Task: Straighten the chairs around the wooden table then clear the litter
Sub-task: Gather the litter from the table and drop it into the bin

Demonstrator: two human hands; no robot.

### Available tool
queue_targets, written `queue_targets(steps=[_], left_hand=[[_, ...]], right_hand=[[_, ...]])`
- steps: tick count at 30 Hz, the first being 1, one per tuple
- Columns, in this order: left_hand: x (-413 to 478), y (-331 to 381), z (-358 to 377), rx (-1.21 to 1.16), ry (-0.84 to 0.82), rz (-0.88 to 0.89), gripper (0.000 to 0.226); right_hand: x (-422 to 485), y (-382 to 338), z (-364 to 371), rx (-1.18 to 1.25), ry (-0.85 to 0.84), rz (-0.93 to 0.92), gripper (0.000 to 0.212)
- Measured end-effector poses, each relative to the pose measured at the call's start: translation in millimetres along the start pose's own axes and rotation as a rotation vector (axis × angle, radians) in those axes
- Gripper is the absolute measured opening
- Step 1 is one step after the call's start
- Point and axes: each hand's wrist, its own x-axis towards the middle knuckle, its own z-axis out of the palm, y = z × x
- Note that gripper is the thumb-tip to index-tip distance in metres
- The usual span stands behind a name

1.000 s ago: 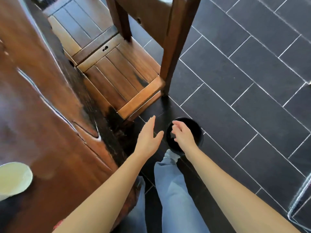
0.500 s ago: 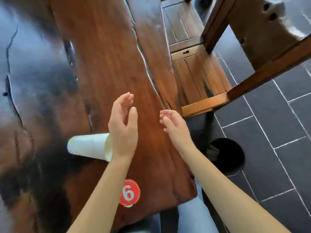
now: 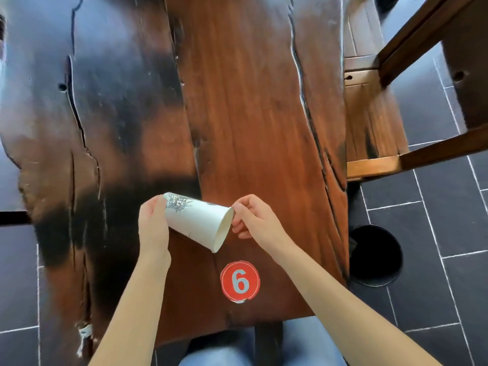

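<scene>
Two bare hands hold one white paper cup (image 3: 196,221) over the near end of the wooden table (image 3: 250,114). The cup lies on its side, its base to the left and its open mouth facing right and slightly toward the near edge; a grey printed design shows near the base. The left hand (image 3: 153,228) wraps around the base end, fingers curled closed on it. The right hand (image 3: 254,220) pinches the rim at the mouth with fingertips closed on the edge. Whether the cup touches the tabletop cannot be told. Just near of the cup, a round red sticker (image 3: 240,282) with the number 6 sits on the table. To the right, a wooden chair (image 3: 375,128) stands tucked beside the table, and a black round bin (image 3: 375,256) sits on the dark tiled floor (image 3: 435,220) near the table's right corner.
</scene>
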Motion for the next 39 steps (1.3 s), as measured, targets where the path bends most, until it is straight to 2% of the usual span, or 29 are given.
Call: queue_targets(steps=[3,8,11,15,19,26,33,36,39], left_hand=[[-11.7,-3.7,7.0,0.045,-0.017,0.073,0.029],[-26.0,0.2,30.4,0.142,-0.014,0.239,0.027],[-34.0,10.1,46.1,0.182,-0.047,0.326,0.021],[-52.5,23.4,73.2,0.234,-0.092,0.452,0.016],[-79.0,29.4,109.8,0.242,-0.169,0.552,0.011],[-134.7,20.3,191.9,0.333,-0.389,0.657,0.009],[-188.1,-15.5,282.2,0.63,-0.719,0.607,0.019],[-203.6,-44.9,323.7,0.765,-0.891,0.375,0.029],[-219.3,-83.2,363.2,0.869,-0.996,0.092,0.04]], right_hand=[[-2.1,-0.5,-0.1,0.029,0.006,0.011,0.016],[-4.1,2.8,-15.5,0.038,0.113,-0.03,0.006],[-8.1,8.2,-32.8,0.045,0.276,-0.135,0.004],[-23.8,16.3,-61.6,0.077,0.465,-0.309,0.013],[-42.2,24.2,-99.5,0.112,0.607,-0.377,0.024],[-70.2,70.6,-181.1,0.179,0.92,-0.296,0.02],[-104.1,146.2,-253.1,0.34,1.135,-0.09,0.023],[-117.8,185.1,-273.9,0.377,1.184,0.027,0.02],[-131.8,228.4,-288.1,0.42,1.143,0.201,0.019]])
